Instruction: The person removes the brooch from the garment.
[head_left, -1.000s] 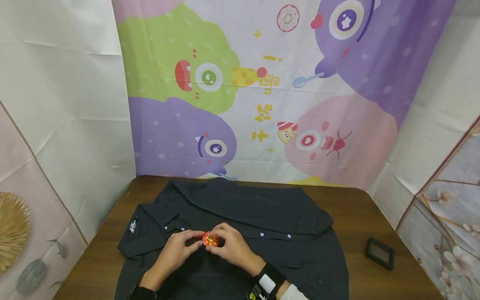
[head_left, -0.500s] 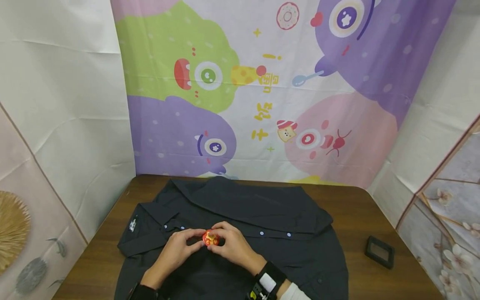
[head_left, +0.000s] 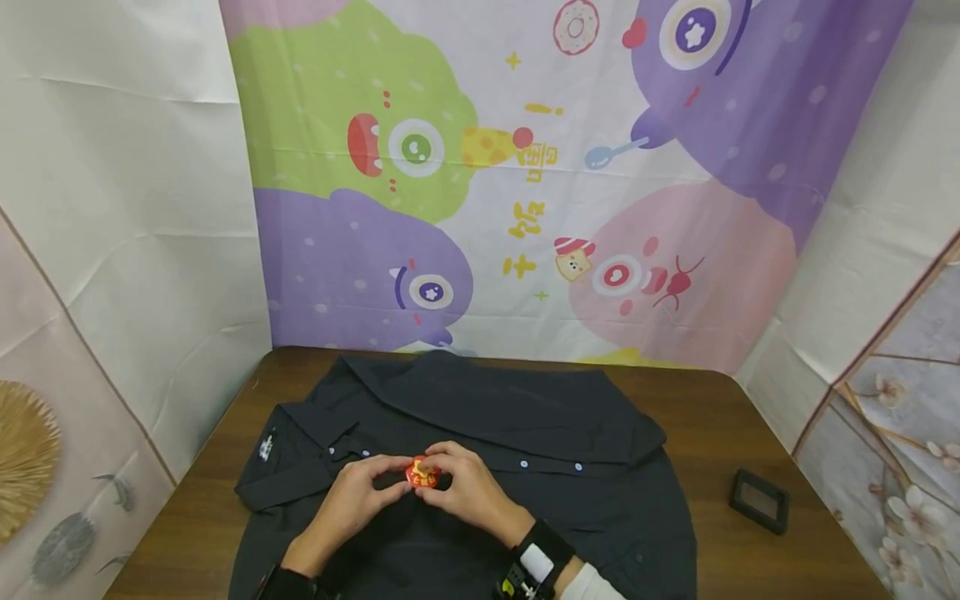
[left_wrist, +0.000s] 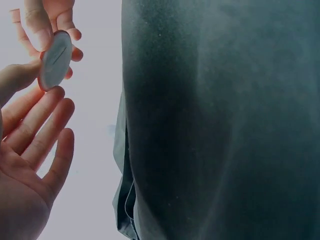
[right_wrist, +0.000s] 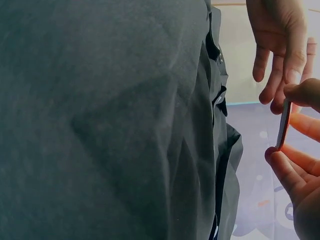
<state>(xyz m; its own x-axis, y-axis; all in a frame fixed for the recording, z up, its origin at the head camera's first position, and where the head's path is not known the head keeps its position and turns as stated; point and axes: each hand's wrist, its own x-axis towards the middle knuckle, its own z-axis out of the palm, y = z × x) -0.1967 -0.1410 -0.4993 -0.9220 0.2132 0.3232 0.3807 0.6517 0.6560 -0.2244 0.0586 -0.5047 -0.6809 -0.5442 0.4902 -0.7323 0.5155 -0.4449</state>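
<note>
A round red-and-gold pin badge (head_left: 422, 481) is held between both hands above a dark button shirt (head_left: 487, 408). My left hand (head_left: 352, 504) grips the badge's left edge between thumb and fingertips. On the opposite edge, the thumb and fingers of my right hand (head_left: 472, 493) pinch it, partly covering its face. The pale back of the badge (left_wrist: 56, 65), with a thin pin across it, shows in the left wrist view. Seen from the right wrist, the badge (right_wrist: 283, 125) is nearly edge-on, between the fingers of both hands.
The shirt lies spread over a brown wooden table (head_left: 720, 425), with light buttons along its front. A small black frame-like box (head_left: 759, 502) sits at the table's right. Behind the table hangs a cartoon-printed cloth (head_left: 517, 317).
The badge seems to have turned slightly between the fingers. Both hands keep nearly the same place and grip; the shirt and the black box lie as before.
</note>
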